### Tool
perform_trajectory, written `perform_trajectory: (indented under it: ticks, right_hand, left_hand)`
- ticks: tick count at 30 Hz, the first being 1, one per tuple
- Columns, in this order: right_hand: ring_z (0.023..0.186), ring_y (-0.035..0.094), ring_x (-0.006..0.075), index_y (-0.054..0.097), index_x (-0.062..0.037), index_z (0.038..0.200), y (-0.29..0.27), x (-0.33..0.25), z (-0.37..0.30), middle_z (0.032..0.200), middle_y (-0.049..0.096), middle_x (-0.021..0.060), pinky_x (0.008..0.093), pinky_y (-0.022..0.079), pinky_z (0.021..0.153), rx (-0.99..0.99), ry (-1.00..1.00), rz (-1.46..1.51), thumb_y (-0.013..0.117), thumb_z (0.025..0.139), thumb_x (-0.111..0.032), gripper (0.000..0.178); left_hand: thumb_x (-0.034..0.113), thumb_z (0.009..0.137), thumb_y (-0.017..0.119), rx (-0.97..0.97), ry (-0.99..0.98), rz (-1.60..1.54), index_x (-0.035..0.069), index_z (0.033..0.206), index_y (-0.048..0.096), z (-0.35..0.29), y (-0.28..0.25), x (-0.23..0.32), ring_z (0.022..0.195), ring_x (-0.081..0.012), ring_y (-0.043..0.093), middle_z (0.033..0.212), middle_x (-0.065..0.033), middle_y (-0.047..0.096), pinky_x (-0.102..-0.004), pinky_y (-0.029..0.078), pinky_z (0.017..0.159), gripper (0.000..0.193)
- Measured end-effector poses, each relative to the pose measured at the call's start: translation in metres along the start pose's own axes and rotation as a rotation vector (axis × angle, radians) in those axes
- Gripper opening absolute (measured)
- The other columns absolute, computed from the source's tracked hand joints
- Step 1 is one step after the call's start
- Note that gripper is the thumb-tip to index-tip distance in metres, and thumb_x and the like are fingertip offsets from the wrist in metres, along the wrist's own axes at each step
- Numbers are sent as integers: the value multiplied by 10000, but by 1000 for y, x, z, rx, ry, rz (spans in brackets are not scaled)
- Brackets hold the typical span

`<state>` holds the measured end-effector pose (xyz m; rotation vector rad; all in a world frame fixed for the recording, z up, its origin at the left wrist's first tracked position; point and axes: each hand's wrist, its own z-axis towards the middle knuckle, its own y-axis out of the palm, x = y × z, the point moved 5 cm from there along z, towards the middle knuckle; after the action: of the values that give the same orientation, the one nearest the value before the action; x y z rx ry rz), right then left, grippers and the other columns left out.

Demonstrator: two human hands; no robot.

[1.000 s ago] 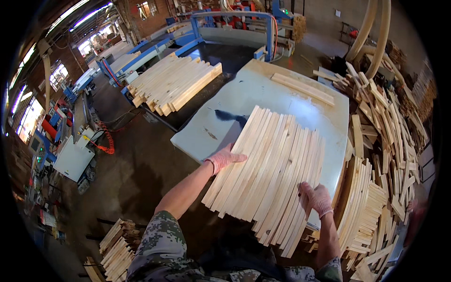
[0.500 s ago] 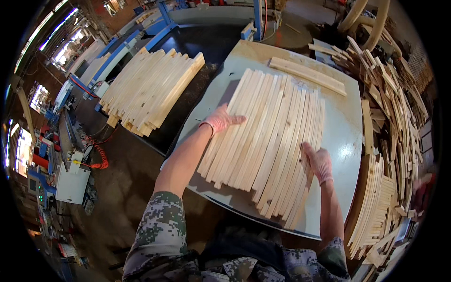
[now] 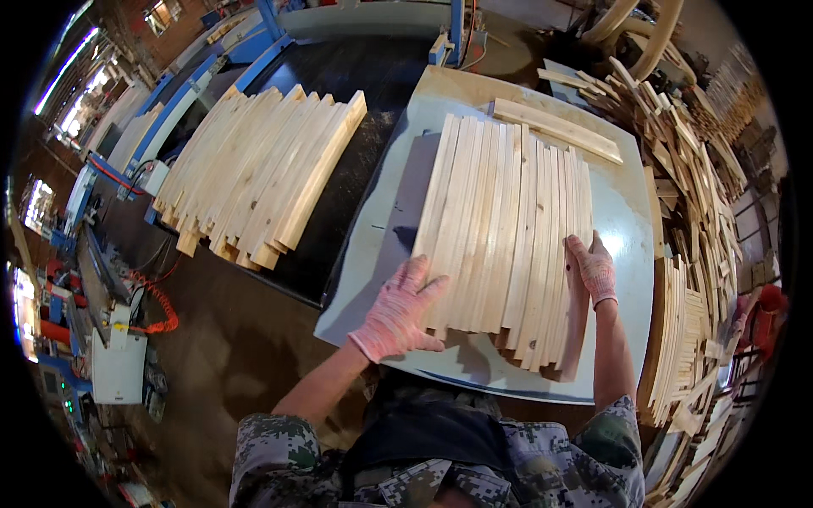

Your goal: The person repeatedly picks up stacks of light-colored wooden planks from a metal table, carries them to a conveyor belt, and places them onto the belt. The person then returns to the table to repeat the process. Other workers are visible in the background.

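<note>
A row of pale wooden slats (image 3: pixel 500 229) lies side by side on the light grey tabletop (image 3: pixel 385 222), with uneven ends toward me. My left hand (image 3: pixel 400 309), in a pink-and-white knit glove, is at the row's near left corner. Its fingers are spread, and the fingertips touch the outer slat. On the right side, my gloved right hand (image 3: pixel 593 267) grips the row's edge, thumb on the upper side; its other fingers are partly hidden. The outermost right slat tilts slightly away from the others at its near end.
Left of the table, another row of wooden strips (image 3: pixel 262 173) rests on a black machine bed (image 3: pixel 360 63). A board (image 3: pixel 559 131) lies along the table's far edge. Scrap wood (image 3: pixel 677 169) is heaped at the right, with stacked slats (image 3: pixel 673 339) nearer me.
My left hand has slid down from the row's left side to its near left corner. The right hand has shifted slightly up and outward, and the slats have turned slightly.
</note>
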<state>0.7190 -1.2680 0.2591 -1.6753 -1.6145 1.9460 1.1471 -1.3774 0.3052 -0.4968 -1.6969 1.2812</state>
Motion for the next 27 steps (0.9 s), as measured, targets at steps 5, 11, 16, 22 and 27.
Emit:
perform_trajectory:
  ticks: [5, 11, 16, 22, 27]
  right_hand:
    - [1408, 526, 415, 362, -49, 1655, 33, -97, -133, 1513, 538, 237, 504, 448, 1170, 383, -347, -93, 780, 946, -262, 851]
    - [1431, 543, 396, 383, 45, 1624, 127, -153, -272, 1526, 543, 279, 448, 443, 1182, 383, -465, 342, 793, 921, -85, 824]
    - [1299, 623, 341, 370, -19, 1652, 185, -157, -335, 1467, 561, 243, 432, 510, 1100, 432, -270, 96, 851, 873, -183, 930]
    - [1423, 448, 478, 344, -12, 1651, 214, -201, -342, 1510, 509, 264, 521, 396, 1197, 387, -240, 20, 849, 832, -256, 992]
    - [1436, 445, 472, 332, 13, 1648, 245, -228, -357, 1549, 478, 293, 518, 403, 1193, 318, -262, 70, 833, 856, -300, 988]
  left_hand:
    - [476, 687, 928, 112, 105, -21, 134, 1559, 535, -6, 1, -12, 1514, -535, 338, 1671, -260, 331, -575, 347, 1231, 1016]
    - [443, 764, 896, 68, 141, 25, 160, 1559, 529, -9, -18, -50, 1503, -531, 365, 1677, -224, 349, -574, 357, 1223, 920]
    - [402, 797, 894, -36, 163, -12, 173, 1654, 390, -22, -34, -78, 1584, -474, 283, 1756, -205, 242, -539, 328, 1260, 1020]
    - [357, 783, 900, 19, 162, -276, 172, 1679, 326, -48, -27, -103, 1472, -476, 463, 1731, -287, 222, -471, 464, 1183, 1079]
    - [322, 807, 852, -90, 200, -402, 164, 1673, 336, -65, -16, -127, 1412, -520, 505, 1717, -318, 225, -500, 488, 1150, 1020]
